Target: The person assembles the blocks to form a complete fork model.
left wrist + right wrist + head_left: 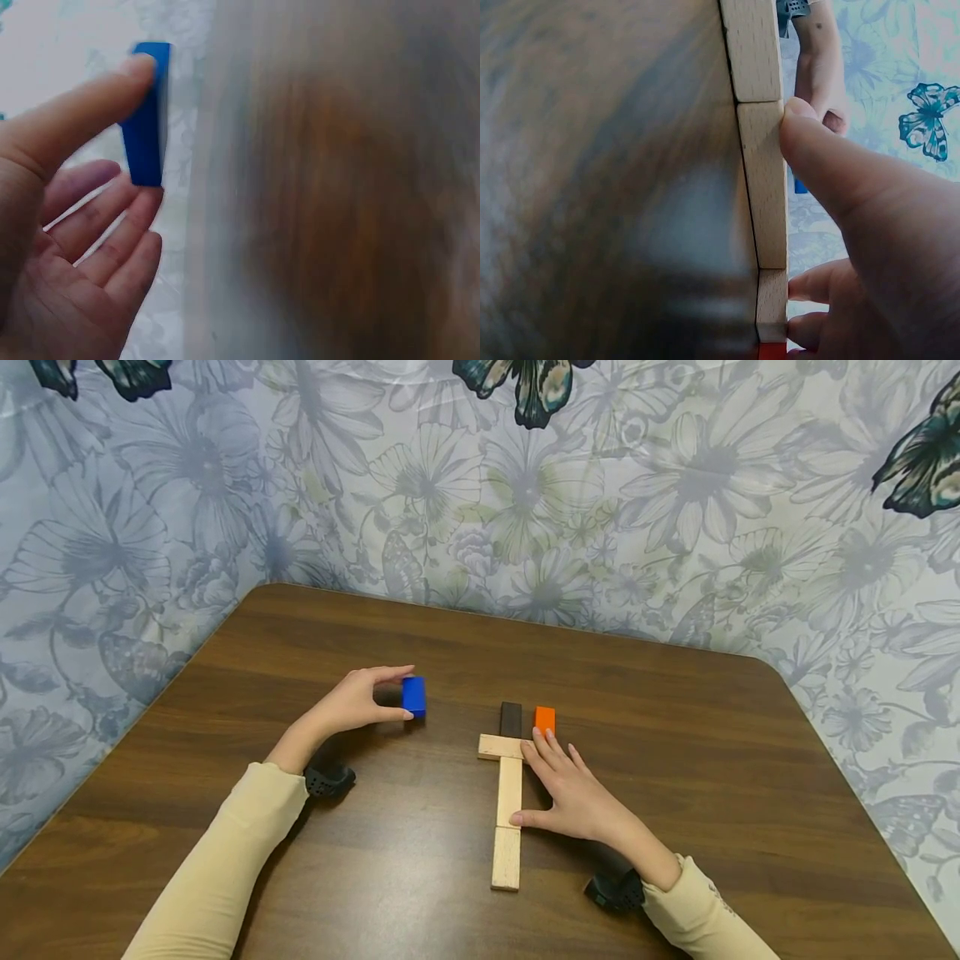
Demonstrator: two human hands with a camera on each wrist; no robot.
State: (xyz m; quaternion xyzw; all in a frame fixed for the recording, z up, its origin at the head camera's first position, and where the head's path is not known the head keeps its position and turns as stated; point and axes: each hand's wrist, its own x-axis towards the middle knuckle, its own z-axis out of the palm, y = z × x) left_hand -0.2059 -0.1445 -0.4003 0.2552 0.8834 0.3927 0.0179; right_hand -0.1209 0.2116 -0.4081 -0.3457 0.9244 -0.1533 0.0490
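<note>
My left hand [351, 702] pinches a blue block [414, 697] between thumb and fingertips, left of the other blocks. In the left wrist view the thumb lies on one end of the block and fingers are at the other. Three pale wooden blocks form a T: a crosspiece [498, 747] at the top, then an upper stem block [509, 789] and a lower stem block [506, 860] end to end. My right hand [576, 795] lies spread beside them, its thumb touching the stem near the joint. Its fingertips are at the crosspiece's right end and an orange block [545, 718].
A black block [511, 719] stands behind the crosspiece, left of the orange one with a small gap. Everything lies on a brown wooden table [390, 893]. Floral cloth [480, 510] with butterflies hangs behind the table. Each wrist wears a dark strapped device [617, 891].
</note>
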